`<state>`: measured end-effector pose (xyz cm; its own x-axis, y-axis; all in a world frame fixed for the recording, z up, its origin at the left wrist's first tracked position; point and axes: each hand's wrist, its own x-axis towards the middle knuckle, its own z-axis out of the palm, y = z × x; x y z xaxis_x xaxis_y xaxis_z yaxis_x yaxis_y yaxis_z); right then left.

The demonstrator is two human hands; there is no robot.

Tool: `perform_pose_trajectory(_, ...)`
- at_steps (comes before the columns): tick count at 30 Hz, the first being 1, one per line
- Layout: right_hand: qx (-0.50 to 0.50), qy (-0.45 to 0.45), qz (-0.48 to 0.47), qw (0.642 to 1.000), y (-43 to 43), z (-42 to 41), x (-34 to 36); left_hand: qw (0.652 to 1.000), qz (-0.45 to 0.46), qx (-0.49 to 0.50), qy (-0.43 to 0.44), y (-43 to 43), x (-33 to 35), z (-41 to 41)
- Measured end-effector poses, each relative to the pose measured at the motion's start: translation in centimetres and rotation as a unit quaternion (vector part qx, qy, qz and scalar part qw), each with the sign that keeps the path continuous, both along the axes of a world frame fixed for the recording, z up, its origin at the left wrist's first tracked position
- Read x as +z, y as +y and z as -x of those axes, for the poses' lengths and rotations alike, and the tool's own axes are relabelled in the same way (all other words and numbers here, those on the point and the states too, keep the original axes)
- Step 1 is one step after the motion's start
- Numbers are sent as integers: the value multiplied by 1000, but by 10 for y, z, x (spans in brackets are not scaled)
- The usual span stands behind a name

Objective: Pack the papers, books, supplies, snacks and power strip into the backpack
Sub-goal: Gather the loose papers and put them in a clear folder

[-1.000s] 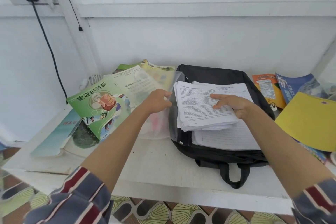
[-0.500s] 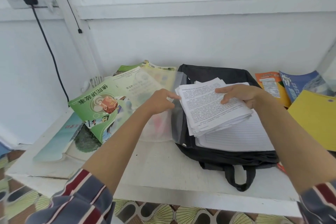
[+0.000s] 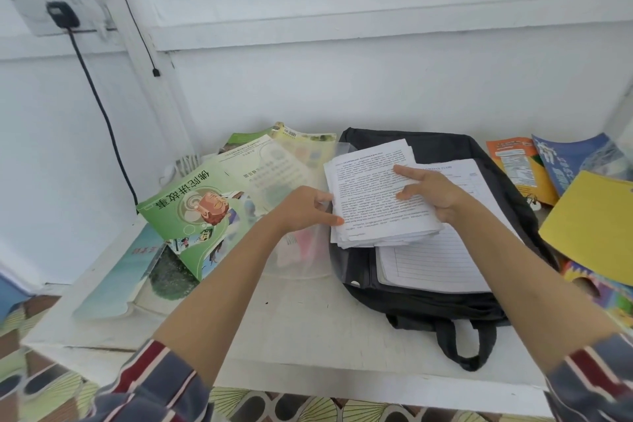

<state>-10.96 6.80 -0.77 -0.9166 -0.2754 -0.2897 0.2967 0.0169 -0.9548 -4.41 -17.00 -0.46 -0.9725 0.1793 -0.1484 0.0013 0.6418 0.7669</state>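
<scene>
A black backpack (image 3: pixel 503 181) lies flat on the white table (image 3: pixel 301 329). A stack of printed papers (image 3: pixel 370 202) sits tilted over its left side, above a lined notebook page (image 3: pixel 435 264). My right hand (image 3: pixel 431 193) grips the stack from the right, fingers spread on top. My left hand (image 3: pixel 305 207) pinches the stack's left edge together with a clear plastic folder (image 3: pixel 301 257). A green picture book (image 3: pixel 191 212) and other books lie to the left.
Snack packets, orange (image 3: pixel 520 168) and blue (image 3: pixel 565 161), and a yellow sheet (image 3: pixel 596 226) lie at the right. A white power strip (image 3: pixel 181 164) peeks out behind the books. A black cable (image 3: pixel 102 106) runs down from a wall socket (image 3: pixel 61 14).
The paper stack has been lifted and turned clockwise. My right hand moved up and left with it. My left hand shifted right onto the stack's left edge.
</scene>
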Motion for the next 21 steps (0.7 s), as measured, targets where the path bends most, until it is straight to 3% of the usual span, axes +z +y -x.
perform_pose_trajectory(5, -12, 12, 8, 1000, -19, -1, -6, 998, 53, 25, 13, 0, -2, 0)
perform_pose_trajectory(9, 32, 27, -32, 999, -43, -8, -8, 997, 71, 21, 37, 3, 0, -1)
perform_pose_trajectory(14, 38, 5, -21, 999, -46, -10, -10, 997, 64, 21, 45, 2, 0, -1)
perform_pose_trajectory(21, 26, 16, -120, 992, -36, -12, -2, 995, 72, 22, 61, 3, -1, 3)
